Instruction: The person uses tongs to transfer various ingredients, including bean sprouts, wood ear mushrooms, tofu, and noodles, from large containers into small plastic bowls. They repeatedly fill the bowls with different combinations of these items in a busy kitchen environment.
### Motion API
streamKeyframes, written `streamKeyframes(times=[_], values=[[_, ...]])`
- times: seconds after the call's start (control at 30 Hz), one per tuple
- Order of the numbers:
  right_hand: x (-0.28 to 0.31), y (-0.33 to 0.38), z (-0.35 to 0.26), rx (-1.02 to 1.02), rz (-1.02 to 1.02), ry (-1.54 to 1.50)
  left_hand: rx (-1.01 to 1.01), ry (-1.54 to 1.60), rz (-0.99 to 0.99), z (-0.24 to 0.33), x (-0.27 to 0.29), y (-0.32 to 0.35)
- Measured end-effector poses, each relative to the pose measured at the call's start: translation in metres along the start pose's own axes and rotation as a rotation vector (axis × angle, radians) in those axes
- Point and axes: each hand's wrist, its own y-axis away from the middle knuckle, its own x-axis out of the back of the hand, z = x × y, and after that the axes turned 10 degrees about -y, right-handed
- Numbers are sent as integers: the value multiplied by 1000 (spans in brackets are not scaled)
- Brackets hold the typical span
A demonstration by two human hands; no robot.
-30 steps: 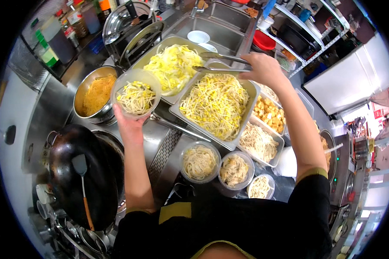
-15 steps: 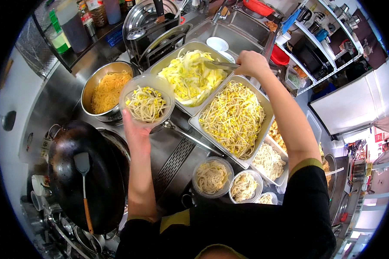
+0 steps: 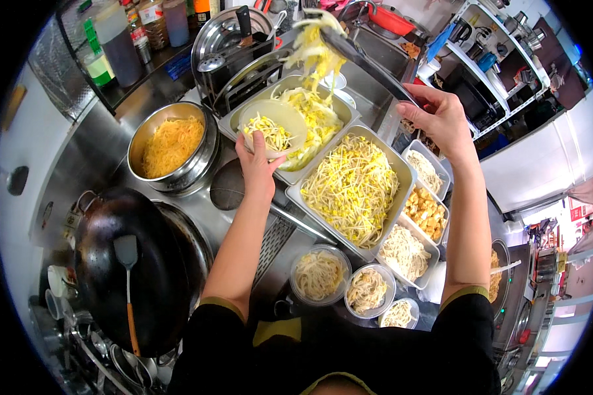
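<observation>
My left hand (image 3: 259,168) grips a translucent plastic bowl (image 3: 292,117) by its near side, tilted above the metal tray of shredded cabbage (image 3: 326,122). Cooked bean sprouts (image 3: 267,131) lie in the bowl. Tongs (image 3: 379,71) are in my right hand (image 3: 438,122), their tips raised beyond the tray. A dripping clump of yellow-green cabbage (image 3: 315,51) hangs from those tips, with strands trailing toward the tray. Beside the cabbage, nearer to me, a second metal tray holds a heap of bean sprouts (image 3: 349,187).
Several filled plastic tubs (image 3: 319,275) stand along the near counter. At left are a steel pot of orange shreds (image 3: 172,148) and a large black wok (image 3: 99,289) with a spatula (image 3: 130,276) on it. A sink (image 3: 379,56) lies behind the trays.
My left hand has carried the bowl rightward and over the cabbage tray. The tongs have risen out of the tray with cabbage in their tips, and my right hand has moved right.
</observation>
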Motion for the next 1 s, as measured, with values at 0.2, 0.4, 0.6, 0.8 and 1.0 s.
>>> streamKeyframes(times=[0.2,0.4,0.6,0.8,1.0], values=[[-34,25,-8,24,-162,88,5,31,-108,2,-3,-1],[-23,25,-18,-5,-293,425,30,-3,-137,7,8,11],[-58,38,-23,141,-460,682,38,-17,-187,5,3,18],[-50,49,-35,320,-370,719,79,-119,-167,11,8,27],[-46,33,-13,428,-206,774,36,-91,-229,17,3,37]])
